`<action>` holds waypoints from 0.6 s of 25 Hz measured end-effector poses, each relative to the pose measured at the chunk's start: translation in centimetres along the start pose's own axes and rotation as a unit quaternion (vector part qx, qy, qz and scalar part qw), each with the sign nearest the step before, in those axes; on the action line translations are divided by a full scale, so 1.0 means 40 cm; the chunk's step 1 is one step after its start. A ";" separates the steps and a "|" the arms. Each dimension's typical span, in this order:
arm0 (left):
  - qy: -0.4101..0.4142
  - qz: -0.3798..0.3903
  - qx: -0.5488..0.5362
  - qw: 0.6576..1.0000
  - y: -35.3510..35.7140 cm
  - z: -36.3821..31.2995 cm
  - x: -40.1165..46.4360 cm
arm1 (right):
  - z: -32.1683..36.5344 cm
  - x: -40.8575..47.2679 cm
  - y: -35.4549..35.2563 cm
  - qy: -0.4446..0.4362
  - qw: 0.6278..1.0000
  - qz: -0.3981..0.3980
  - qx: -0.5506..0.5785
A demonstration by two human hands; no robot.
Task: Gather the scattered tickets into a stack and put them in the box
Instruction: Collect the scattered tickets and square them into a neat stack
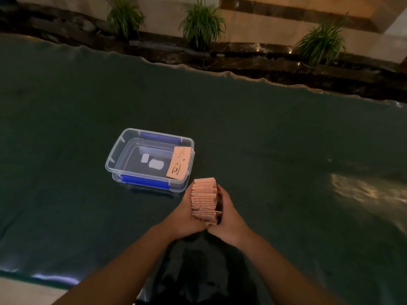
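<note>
A fanned stack of pale orange tickets (203, 198) stands on edge between both my hands, just above the dark green table (66, 172). My left hand (185, 213) grips its left side and my right hand (226, 213) grips its right side. A clear plastic box (114, 155) with blue clip handles sits open to the upper left of the stack. One ticket (178, 162) leans inside the box against its right wall.
The table's wavy far edge (220, 72) runs diagonally across the view. Beyond it lie a dark stone ledge and potted grass plants (202, 23). A bright reflection (363, 190) shows on the table at the right. The near table edge is at the lower left.
</note>
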State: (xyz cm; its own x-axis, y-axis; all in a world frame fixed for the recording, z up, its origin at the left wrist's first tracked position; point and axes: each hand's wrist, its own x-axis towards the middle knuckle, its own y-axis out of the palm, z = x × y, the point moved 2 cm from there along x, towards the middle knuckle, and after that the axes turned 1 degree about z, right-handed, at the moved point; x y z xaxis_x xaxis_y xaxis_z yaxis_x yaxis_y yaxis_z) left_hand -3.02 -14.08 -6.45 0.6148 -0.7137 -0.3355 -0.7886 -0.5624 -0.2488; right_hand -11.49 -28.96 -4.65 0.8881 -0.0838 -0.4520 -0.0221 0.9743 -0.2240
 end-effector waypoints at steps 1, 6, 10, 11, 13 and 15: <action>0.007 -0.002 0.011 1.000 0.001 -0.002 -0.002 | 0.002 0.000 0.001 -0.002 1.000 -0.002 -0.013; -0.005 -0.031 0.029 0.999 0.010 0.001 0.012 | 0.013 0.014 -0.017 0.015 0.998 -0.024 -0.058; 0.003 -0.047 0.060 0.997 0.007 -0.017 0.016 | 0.005 0.017 -0.028 0.018 0.996 -0.034 -0.085; 0.004 -0.049 0.060 0.997 0.006 -0.021 0.016 | 0.005 0.017 -0.027 0.020 0.996 -0.037 -0.084; 0.003 -0.039 0.062 0.997 0.004 -0.025 0.017 | 0.004 0.020 -0.023 0.021 0.996 -0.037 -0.080; -0.005 0.003 0.062 0.998 0.005 -0.022 0.018 | 0.003 0.025 -0.017 0.022 0.996 -0.013 -0.089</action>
State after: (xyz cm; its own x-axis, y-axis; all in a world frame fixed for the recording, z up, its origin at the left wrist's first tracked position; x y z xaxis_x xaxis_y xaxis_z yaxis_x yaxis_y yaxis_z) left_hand -2.73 -15.08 -5.94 0.6108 -0.7122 -0.3458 -0.7875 -0.5015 -0.3581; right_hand -10.53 -29.68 -4.86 0.8690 -0.1210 -0.4798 -0.0842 0.9193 -0.3844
